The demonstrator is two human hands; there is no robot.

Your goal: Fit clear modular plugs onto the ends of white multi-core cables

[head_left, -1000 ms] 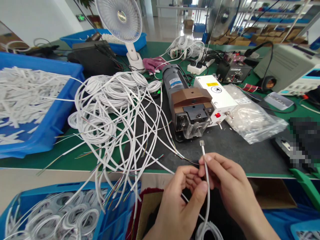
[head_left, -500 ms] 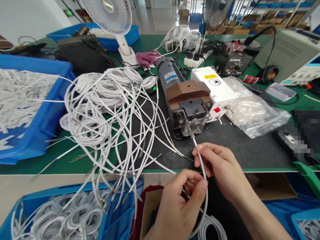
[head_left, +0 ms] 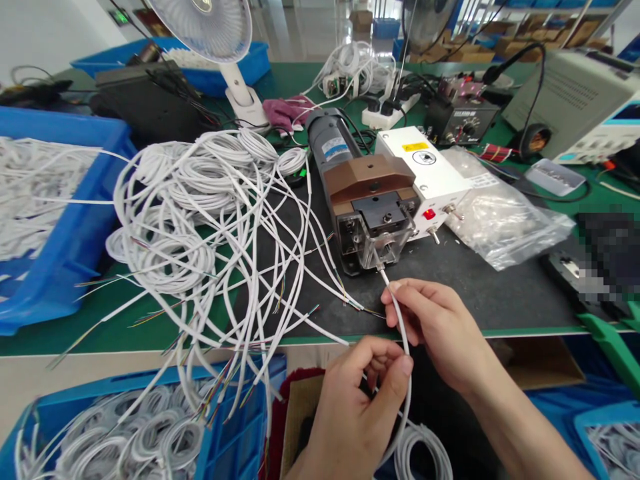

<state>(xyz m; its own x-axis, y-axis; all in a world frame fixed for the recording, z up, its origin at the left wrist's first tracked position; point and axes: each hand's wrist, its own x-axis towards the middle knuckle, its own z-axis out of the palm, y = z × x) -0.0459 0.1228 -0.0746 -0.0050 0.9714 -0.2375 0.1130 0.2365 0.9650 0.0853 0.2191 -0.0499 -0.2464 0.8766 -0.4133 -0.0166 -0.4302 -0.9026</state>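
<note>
My left hand and right hand both pinch the white cable, its end at the clear guard of the crimping machine on the worktop.

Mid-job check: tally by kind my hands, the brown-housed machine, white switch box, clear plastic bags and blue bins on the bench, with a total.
Hands: 2 (left hand, right hand)
Brown-housed machine: 1
White switch box: 1
Clear plastic bag: 1
Blue bins: 2 (near bin, far bin)
Total: 7
</note>
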